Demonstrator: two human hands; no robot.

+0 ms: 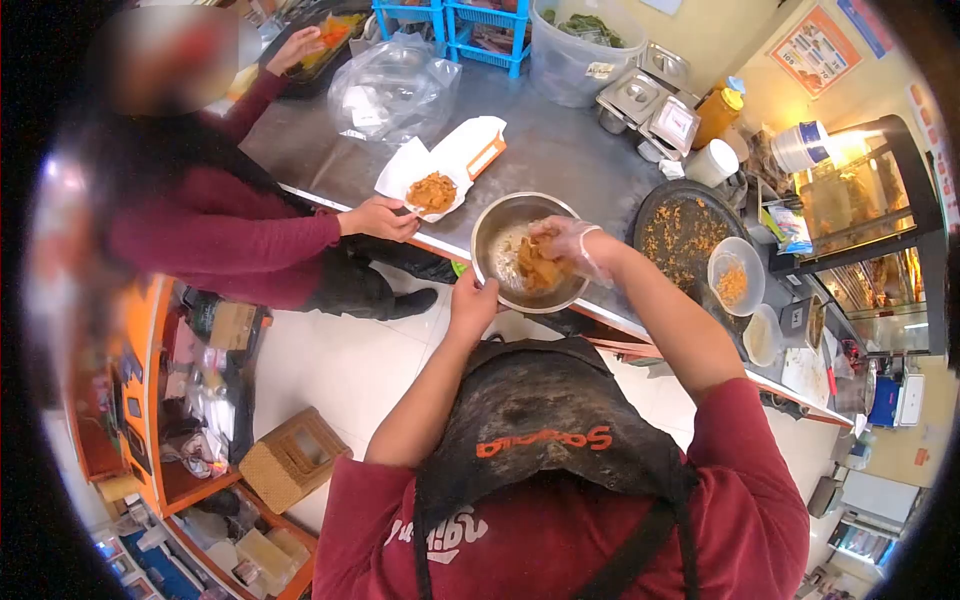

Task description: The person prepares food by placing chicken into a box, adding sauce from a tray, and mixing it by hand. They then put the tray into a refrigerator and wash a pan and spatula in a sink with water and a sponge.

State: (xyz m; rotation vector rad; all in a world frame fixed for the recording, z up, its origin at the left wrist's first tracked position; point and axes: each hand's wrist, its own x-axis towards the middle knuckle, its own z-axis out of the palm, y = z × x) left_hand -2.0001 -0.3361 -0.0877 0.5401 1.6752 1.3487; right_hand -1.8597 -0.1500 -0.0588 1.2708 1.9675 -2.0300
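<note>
A steel mixing bowl stands at the counter's front edge with orange-brown fried food inside. My left hand grips its rim at the near left, thumb on top. In a clear plastic glove, my right hand reaches into the bowl, its fingers curled on the fried food; the fingertips are partly hidden. Just left of the bowl, a co-worker's hand holds the edge of an open white paper box, which has a heap of fried food in it.
A dark round tray with crumbs lies to the right, beside a plastic bowl of crumbs. Behind are a clear plastic bag, blue crates, a large plastic tub and lidded steel containers. The co-worker's other hand is at the back left.
</note>
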